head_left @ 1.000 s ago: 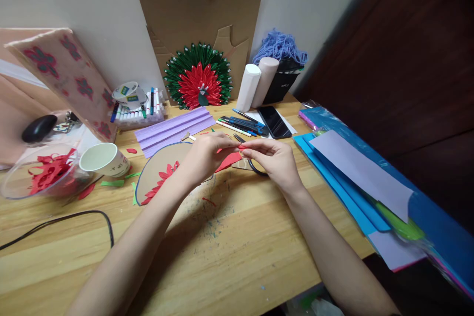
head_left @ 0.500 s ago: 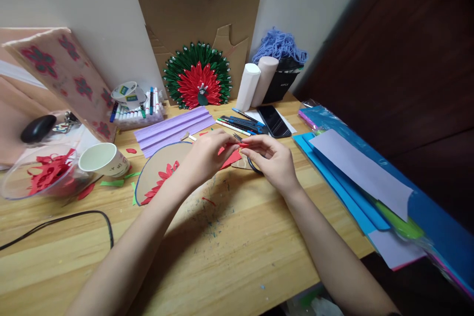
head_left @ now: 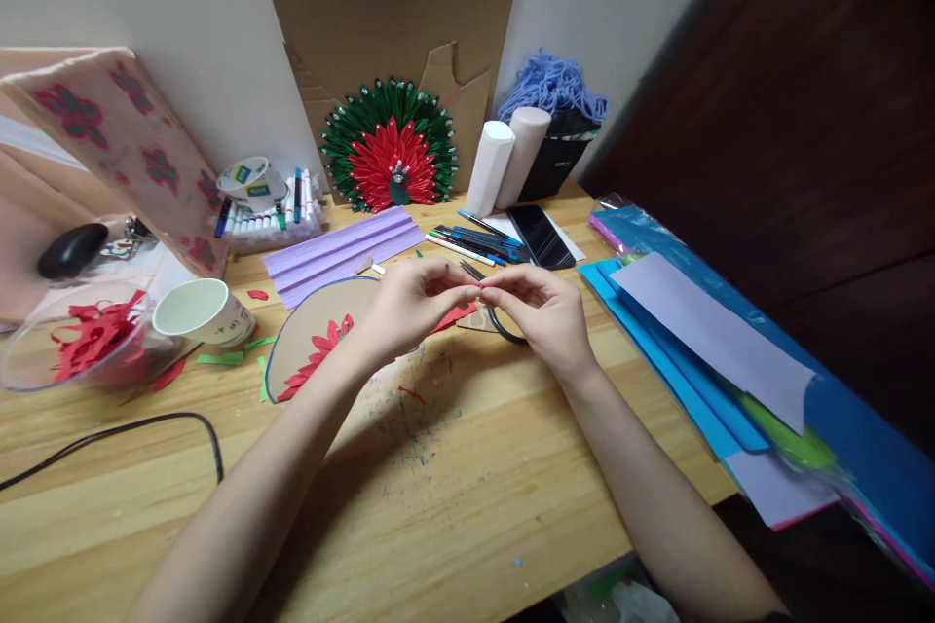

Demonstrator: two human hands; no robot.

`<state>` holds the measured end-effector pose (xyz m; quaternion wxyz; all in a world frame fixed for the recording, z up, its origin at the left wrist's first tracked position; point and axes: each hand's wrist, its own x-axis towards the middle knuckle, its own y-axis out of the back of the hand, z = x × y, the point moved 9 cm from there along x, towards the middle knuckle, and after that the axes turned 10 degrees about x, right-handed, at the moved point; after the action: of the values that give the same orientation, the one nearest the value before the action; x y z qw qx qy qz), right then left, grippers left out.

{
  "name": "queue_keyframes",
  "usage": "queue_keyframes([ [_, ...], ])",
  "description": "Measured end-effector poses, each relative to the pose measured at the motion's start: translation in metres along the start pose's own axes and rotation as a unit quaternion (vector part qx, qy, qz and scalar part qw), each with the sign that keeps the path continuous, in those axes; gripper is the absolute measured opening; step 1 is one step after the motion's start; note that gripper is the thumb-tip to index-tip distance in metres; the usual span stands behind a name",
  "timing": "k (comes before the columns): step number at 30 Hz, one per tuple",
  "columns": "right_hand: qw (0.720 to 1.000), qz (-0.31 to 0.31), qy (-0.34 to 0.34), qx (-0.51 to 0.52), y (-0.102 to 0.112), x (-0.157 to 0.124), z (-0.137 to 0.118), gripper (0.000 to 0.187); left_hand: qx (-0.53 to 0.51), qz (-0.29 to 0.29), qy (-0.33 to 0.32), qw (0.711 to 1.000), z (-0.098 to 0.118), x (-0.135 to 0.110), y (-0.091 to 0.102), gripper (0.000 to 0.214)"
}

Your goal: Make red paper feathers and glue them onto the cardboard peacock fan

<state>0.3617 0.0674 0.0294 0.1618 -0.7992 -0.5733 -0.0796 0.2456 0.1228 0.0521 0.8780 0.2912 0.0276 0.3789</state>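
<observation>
My left hand (head_left: 410,304) and my right hand (head_left: 544,310) meet fingertip to fingertip above the wooden table (head_left: 453,496), both pinched together. Between the fingertips sits a small piece that is too hidden to name. Just under the hands lies a red paper piece (head_left: 454,314) and the black handle loop of scissors (head_left: 504,331). To the left of my left hand lies a brown cardboard fan shape (head_left: 321,326) with red petals (head_left: 316,360) stuck on it.
A paper cup (head_left: 203,311) and a clear bowl of red cut-outs (head_left: 84,341) stand at left, a black cable (head_left: 131,433) in front. Purple crepe paper (head_left: 343,248), pens (head_left: 474,243), a phone (head_left: 541,237) and a green-red rosette (head_left: 391,156) lie behind. Blue and white sheets (head_left: 701,341) cover the right.
The red strip seen between my fingertips earlier no longer shows; my fingertips have closed tightly together. The hands have stayed in about the same spot.
</observation>
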Motion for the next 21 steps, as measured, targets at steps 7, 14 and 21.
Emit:
queue_keyframes([
  [7, 0.999, -0.043, -0.007, 0.008, -0.005, 0.0, 0.0, 0.011, -0.102, -0.116, 0.142, 0.978, -0.012, -0.006, -0.012, 0.018],
  [14, 0.996, -0.083, -0.006, 0.014, -0.008, 0.0, -0.002, 0.015, -0.2, -0.198, 0.15, 0.948, -0.019, -0.012, -0.026, 0.022],
  [21, 0.994, -0.074, -0.056, 0.05, -0.009, -0.001, 0.006, 0.016, -0.262, -0.232, 0.184, 0.918, -0.02, -0.019, -0.033, 0.023],
])
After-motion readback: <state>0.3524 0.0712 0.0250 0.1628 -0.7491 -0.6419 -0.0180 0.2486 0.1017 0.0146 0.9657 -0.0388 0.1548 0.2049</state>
